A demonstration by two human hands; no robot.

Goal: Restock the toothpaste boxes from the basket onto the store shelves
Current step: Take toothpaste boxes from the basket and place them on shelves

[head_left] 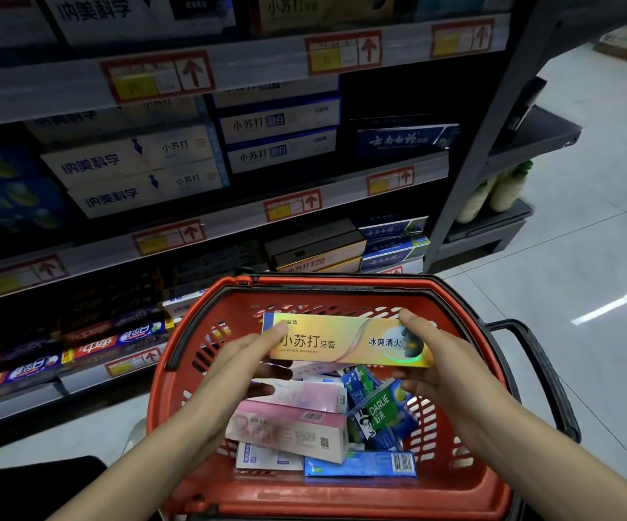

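A yellow-gold toothpaste box (345, 342) is held level above the red basket (187, 370). My left hand (244, 364) grips its left end, thumb on the front face. My right hand (428, 361) grips its right end, thumb on top. Inside the basket lie several more boxes: a pink one (289, 426), a green Darlie box (379, 409) and a blue box (360, 464). The store shelves (206, 227) with stacked toothpaste boxes rise just beyond the basket.
Shelf rails carry red price tags with arrows (293, 204). A dark gap (398, 95) sits above a blue box on the middle shelf at right. The shelf end post (469, 174) stands right, with bottles (499, 189) beyond it and pale tiled floor (586, 257).
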